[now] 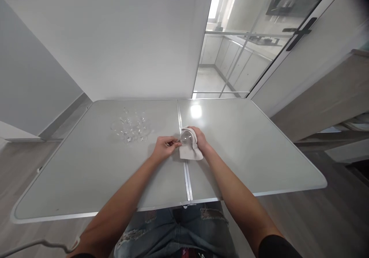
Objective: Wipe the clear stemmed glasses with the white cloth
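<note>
A clear, round glass (186, 135) lies on its side in the air between my hands, above the seam of the table. My left hand (167, 146) pinches its narrow left end between thumb and fingers. My right hand (197, 137) is closed around a white cloth (190, 153), which wraps the glass's right side and hangs down below it. The right fingertips are partly hidden behind the cloth. Whether the glass has a stem is hard to make out. To the left stands a cluster of several clear glasses (131, 128), their outlines faint against the tabletop.
The pale folding table (245, 154) has a metal rim and a metal seam (186, 177) down its middle. A white wall (129, 39) rises behind it. A glass door (230, 58) stands at the back right. A grey cable (43, 242) runs at the lower left.
</note>
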Action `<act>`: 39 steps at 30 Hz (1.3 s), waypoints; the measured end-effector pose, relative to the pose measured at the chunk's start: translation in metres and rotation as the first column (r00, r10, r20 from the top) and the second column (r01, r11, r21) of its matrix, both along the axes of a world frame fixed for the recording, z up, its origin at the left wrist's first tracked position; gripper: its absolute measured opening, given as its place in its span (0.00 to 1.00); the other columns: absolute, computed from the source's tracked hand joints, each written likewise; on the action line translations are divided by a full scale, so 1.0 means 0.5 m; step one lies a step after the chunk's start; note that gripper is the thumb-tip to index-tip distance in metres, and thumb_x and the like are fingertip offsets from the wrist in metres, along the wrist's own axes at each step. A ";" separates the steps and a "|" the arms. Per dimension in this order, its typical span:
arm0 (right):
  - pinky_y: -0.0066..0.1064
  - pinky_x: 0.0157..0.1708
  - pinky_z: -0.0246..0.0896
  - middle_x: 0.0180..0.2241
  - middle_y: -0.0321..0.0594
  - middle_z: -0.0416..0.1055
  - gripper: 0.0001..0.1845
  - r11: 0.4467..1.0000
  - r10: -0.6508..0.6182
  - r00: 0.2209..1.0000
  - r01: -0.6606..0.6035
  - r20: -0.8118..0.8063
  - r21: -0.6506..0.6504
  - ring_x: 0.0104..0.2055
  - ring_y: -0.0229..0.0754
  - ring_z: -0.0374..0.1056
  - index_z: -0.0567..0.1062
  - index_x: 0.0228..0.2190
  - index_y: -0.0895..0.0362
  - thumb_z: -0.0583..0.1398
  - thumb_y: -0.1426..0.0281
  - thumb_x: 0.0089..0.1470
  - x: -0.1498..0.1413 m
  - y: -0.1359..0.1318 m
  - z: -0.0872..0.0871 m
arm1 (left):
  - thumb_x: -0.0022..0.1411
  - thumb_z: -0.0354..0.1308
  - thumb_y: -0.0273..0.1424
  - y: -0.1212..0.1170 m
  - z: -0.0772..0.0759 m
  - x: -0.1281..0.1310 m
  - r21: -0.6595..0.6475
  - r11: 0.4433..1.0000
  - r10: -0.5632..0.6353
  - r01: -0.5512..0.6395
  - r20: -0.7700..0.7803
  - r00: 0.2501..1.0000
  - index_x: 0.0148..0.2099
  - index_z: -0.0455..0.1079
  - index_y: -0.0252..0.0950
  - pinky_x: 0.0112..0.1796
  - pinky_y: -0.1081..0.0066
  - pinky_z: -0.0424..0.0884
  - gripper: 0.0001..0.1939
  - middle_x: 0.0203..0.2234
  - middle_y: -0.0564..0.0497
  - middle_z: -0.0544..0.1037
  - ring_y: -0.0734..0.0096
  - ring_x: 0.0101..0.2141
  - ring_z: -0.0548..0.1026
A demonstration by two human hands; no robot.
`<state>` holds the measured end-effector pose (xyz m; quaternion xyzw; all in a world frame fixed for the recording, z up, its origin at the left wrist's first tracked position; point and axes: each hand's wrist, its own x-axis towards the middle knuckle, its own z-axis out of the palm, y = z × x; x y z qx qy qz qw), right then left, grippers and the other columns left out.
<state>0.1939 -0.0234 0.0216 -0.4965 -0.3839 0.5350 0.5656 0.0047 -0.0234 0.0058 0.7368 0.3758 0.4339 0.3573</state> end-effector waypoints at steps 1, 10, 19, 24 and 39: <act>0.31 0.30 0.61 0.23 0.33 0.66 0.17 0.999 -0.044 0.996 0.044 -0.074 0.003 0.28 0.39 0.62 0.72 0.25 0.54 0.60 0.53 0.51 -0.014 0.001 -0.005 | 0.58 0.65 0.42 0.000 -0.001 0.004 -0.045 0.999 0.013 -0.011 0.038 0.999 0.28 0.73 0.33 0.25 0.74 0.62 0.16 0.18 0.54 0.70 0.76 0.21 0.66; 0.34 0.42 0.66 0.36 0.40 0.68 0.23 0.971 -0.058 0.986 0.019 0.154 0.240 0.40 0.42 0.67 0.68 0.41 0.52 0.49 0.47 0.63 -0.115 -0.021 -0.047 | 0.64 0.53 0.33 0.006 -0.008 0.017 -0.021 0.982 0.189 -0.188 0.029 0.982 0.25 0.67 0.34 0.25 0.75 0.56 0.15 0.18 0.56 0.64 0.77 0.22 0.61; 0.37 0.41 0.63 0.36 0.41 0.71 0.13 0.932 0.025 0.847 -0.212 0.531 0.295 0.38 0.45 0.67 0.67 0.40 0.54 0.54 0.57 0.63 -0.097 -0.023 -0.038 | 0.61 0.49 0.26 0.020 0.010 -0.011 0.139 0.980 0.157 -0.145 -0.078 0.984 0.26 0.67 0.35 0.28 0.73 0.58 0.11 0.19 0.55 0.67 0.74 0.23 0.62; 0.35 0.38 0.62 0.34 0.39 0.71 0.10 0.935 -0.028 0.789 -0.196 0.614 0.295 0.35 0.44 0.66 0.70 0.40 0.55 0.58 0.64 0.58 -0.077 -0.020 -0.028 | 0.67 0.50 0.34 0.020 0.006 -0.004 0.089 0.994 0.074 -0.070 -0.040 0.996 0.28 0.69 0.36 0.30 0.72 0.62 0.15 0.22 0.53 0.70 0.72 0.25 0.66; 0.48 0.57 0.48 0.45 0.51 0.72 0.30 0.886 -0.279 0.323 -0.278 0.905 0.372 0.48 0.52 0.66 0.65 0.60 0.62 0.52 0.79 0.54 -0.027 -0.006 -0.015 | 0.48 0.74 0.41 0.029 -0.004 0.002 -0.151 0.988 0.078 -0.024 0.363 0.929 0.59 0.62 0.44 0.38 0.71 0.77 0.39 0.52 0.44 0.70 0.69 0.41 0.76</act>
